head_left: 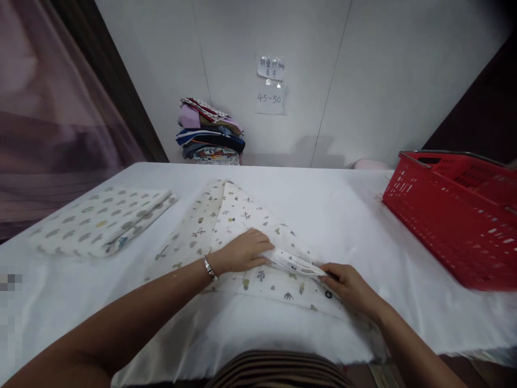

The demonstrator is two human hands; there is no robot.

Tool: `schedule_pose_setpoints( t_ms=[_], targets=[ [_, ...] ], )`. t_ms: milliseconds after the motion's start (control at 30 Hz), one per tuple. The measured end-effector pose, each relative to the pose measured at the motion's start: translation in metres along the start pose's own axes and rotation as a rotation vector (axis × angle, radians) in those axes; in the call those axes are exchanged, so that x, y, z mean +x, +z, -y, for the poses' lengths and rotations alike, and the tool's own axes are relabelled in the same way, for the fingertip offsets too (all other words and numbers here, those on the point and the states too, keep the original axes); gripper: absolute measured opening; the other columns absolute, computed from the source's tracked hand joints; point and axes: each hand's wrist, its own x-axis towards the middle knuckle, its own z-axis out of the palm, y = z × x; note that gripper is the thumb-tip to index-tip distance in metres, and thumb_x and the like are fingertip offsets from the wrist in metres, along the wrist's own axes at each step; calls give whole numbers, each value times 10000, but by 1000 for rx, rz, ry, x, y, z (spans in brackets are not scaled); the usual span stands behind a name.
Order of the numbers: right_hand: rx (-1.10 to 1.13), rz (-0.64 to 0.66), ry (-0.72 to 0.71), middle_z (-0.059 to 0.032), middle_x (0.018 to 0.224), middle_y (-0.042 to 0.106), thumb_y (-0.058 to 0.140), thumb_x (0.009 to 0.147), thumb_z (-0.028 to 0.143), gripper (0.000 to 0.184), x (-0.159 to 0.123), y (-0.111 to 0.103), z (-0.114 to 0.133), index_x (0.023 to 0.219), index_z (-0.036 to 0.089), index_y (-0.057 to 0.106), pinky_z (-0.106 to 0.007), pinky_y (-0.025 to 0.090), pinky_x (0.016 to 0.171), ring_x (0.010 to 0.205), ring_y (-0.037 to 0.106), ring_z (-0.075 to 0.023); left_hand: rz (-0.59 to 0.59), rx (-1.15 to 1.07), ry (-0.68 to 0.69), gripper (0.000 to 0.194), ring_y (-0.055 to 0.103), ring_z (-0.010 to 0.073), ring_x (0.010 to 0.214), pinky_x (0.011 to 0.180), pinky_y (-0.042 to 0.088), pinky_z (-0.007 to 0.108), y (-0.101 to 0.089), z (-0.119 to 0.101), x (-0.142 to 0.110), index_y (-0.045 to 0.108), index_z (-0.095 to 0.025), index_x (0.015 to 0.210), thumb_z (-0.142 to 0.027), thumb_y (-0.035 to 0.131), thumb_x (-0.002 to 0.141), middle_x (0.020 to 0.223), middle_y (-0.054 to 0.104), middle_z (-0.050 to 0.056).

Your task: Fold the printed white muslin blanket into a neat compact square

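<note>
A thin white cloth (274, 302) printed with small grey, green and yellow plant shapes lies partly folded on the table before me. My left hand (247, 250), with a silver bracelet at its wrist, grips a gathered fold near the cloth's middle, thumb below and fingers above. Between my two hands that fold is pulled into a narrow, creased strip. At its right end, my right hand (348, 281) pinches the cloth between thumb and fingers. The far part of the cloth rises to a pointed corner beyond my left hand.
To the left sits a folded white cloth (97, 221) with grey cloud-like shapes. A red plastic basket (448, 231) with a metal handle stands on the right. Several folded fabrics (210, 132) are stacked beyond the far edge, by a wall (363, 81) bearing paper notes (271, 99).
</note>
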Motion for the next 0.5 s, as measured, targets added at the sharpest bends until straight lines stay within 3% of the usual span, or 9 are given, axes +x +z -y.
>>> schedule_pose_setpoints(
  t_ms=[233,500],
  targets=[
    [-14,9,7,-24,835,676,433,866,328,270,1,1,2,956,219,663,-262,403,631,723,569,-175,-20,48,-16,157,490,174,816,768,383,326,7,-3,-7,567,-201,921,-264,424,911,848,563,42],
    [-56,13,11,-22,827,682,447,864,307,251,2,2,4,938,218,669,-258,393,626,712,573,-170,-18,-8,-88,162,516,159,796,714,402,299,9,-6,-9,558,-197,890,-303,437,912,876,576,37]
  ],
)
